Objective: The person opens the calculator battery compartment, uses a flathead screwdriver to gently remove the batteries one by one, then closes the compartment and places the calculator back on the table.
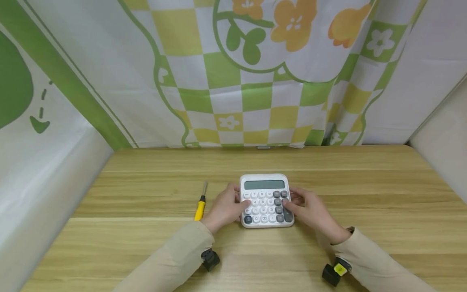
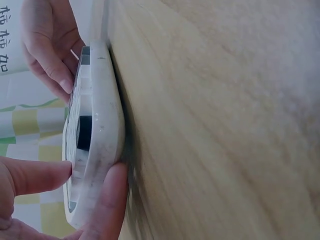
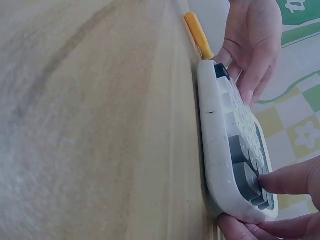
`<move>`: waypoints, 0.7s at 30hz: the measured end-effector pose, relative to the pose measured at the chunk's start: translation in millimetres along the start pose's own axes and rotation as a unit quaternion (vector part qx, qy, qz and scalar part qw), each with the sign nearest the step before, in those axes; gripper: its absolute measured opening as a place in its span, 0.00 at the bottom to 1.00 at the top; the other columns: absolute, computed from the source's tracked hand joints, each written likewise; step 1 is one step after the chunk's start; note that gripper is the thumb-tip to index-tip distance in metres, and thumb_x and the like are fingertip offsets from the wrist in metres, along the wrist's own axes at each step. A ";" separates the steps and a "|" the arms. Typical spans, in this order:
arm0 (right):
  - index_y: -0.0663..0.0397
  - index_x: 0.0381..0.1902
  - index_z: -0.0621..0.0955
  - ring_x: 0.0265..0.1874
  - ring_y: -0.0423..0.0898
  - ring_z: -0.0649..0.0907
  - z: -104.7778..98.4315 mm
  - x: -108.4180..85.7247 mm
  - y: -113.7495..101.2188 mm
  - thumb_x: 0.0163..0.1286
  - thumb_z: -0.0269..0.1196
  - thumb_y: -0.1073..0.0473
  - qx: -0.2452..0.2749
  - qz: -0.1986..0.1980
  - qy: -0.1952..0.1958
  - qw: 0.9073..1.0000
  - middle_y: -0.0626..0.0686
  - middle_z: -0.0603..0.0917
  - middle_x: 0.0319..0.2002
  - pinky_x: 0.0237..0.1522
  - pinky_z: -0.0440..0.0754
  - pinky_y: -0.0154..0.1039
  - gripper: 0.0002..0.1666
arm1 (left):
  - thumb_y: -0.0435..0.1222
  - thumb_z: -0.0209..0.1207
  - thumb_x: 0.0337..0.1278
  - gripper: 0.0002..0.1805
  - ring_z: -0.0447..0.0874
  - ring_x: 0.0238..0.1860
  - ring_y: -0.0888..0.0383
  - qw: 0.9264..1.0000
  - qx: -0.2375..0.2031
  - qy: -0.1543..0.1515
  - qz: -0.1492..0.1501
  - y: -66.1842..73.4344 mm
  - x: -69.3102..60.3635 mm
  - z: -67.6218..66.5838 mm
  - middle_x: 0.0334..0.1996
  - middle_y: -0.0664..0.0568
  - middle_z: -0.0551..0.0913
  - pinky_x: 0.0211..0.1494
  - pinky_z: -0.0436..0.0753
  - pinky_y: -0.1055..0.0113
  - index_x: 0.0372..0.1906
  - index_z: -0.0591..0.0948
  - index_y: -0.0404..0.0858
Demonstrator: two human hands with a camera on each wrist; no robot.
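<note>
A white calculator [image 1: 263,202] with round white, grey and black keys lies face up at the middle of the table, its screen on the far side. My left hand [image 1: 227,206] grips its left edge, thumb on the keys and fingers at the side. On the opposite edge my right hand [image 1: 313,210] holds it the same way, the thumb over the grey keys. In the left wrist view the calculator [image 2: 97,125] is seen edge-on, close to the wood. The right wrist view shows the right thumb [image 3: 290,179] against a dark grey key; the fingertips go partly under the rim.
A screwdriver [image 1: 200,209] with a yellow and black handle lies left of the left hand, its shaft pointing away. Behind the wooden table [image 1: 146,182] hangs a checkered cloth [image 1: 255,97] with flowers. A small grey piece [image 1: 264,147] sits at the back edge.
</note>
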State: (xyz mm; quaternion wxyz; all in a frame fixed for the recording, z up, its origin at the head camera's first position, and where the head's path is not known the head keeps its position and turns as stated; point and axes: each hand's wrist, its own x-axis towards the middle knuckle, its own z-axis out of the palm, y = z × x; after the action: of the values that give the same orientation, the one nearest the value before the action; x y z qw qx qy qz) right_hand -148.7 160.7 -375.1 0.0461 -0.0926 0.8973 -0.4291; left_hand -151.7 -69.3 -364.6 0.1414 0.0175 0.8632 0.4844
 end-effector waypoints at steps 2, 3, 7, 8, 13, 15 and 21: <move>0.76 0.59 0.72 0.39 0.50 0.83 -0.3 -0.1 0.2 0.63 0.64 0.62 -0.003 0.003 0.002 1.000 0.62 0.83 0.42 0.39 0.79 0.37 0.30 | 0.34 0.61 0.59 0.21 0.75 0.29 0.56 1.000 0.009 0.005 0.004 0.0 0.8 0.2 0.35 0.44 0.75 0.28 0.80 0.67 0.53 0.69 0.30; 0.76 0.58 0.72 0.39 0.50 0.83 -0.5 0.1 0.3 0.63 0.64 0.62 -0.005 0.004 0.004 1.000 0.62 0.83 0.42 0.39 0.79 0.37 0.30 | 0.34 0.61 0.58 0.21 0.75 0.30 0.56 1.000 0.017 0.010 0.006 0.3 1.2 0.1 0.35 0.44 0.76 0.29 0.79 0.67 0.53 0.70 0.30; 0.75 0.58 0.73 0.39 0.50 0.82 -1.6 1.0 -0.1 0.63 0.64 0.61 -0.010 0.006 0.007 1.000 0.61 0.84 0.41 0.39 0.79 0.38 0.30 | 0.35 0.62 0.56 0.20 0.74 0.35 0.54 0.998 0.047 0.028 0.015 1.4 2.2 -0.4 0.35 0.45 0.76 0.36 0.76 0.66 0.50 0.72 0.29; 0.75 0.58 0.73 0.39 0.50 0.82 -1.8 1.1 -0.3 0.63 0.64 0.61 -0.011 0.007 0.007 1.000 0.60 0.84 0.40 0.39 0.79 0.38 0.30 | 0.35 0.63 0.56 0.20 0.73 0.36 0.54 0.998 0.056 0.033 0.016 1.8 2.3 -0.4 0.36 0.45 0.76 0.38 0.75 0.65 0.50 0.73 0.29; 0.74 0.57 0.74 0.39 0.50 0.82 -3.2 1.1 -0.2 0.62 0.65 0.61 -0.018 0.007 0.005 1.000 0.60 0.84 0.40 0.40 0.80 0.39 0.29 | 0.36 0.63 0.55 0.23 0.73 0.40 0.52 0.996 0.084 0.039 0.018 2.9 3.0 0.4 0.40 0.43 0.76 0.45 0.75 0.60 0.53 0.74 0.27; 0.74 0.56 0.75 0.39 0.51 0.82 -3.7 1.1 -0.2 0.62 0.65 0.60 -0.026 0.006 0.004 1.000 0.60 0.84 0.40 0.40 0.80 0.41 0.28 | 0.37 0.63 0.56 0.23 0.72 0.40 0.52 0.995 0.091 0.040 0.020 3.2 3.1 0.8 0.40 0.43 0.76 0.46 0.75 0.59 0.53 0.74 0.27; 0.73 0.55 0.77 0.40 0.51 0.82 -4.1 1.2 -0.8 0.63 0.65 0.58 -0.048 0.008 -0.004 0.999 0.62 0.83 0.43 0.41 0.79 0.42 0.27 | 0.37 0.62 0.57 0.17 0.70 0.39 0.53 0.993 0.108 0.037 0.028 2.7 4.0 1.5 0.38 0.44 0.76 0.43 0.73 0.61 0.47 0.78 0.30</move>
State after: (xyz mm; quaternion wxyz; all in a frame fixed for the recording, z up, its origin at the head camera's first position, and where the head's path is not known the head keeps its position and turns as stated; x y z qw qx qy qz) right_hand -150.4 163.1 -371.9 0.0487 -0.0897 0.9173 -0.3848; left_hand -155.4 -66.0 -363.9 0.0928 0.0385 0.9142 0.3927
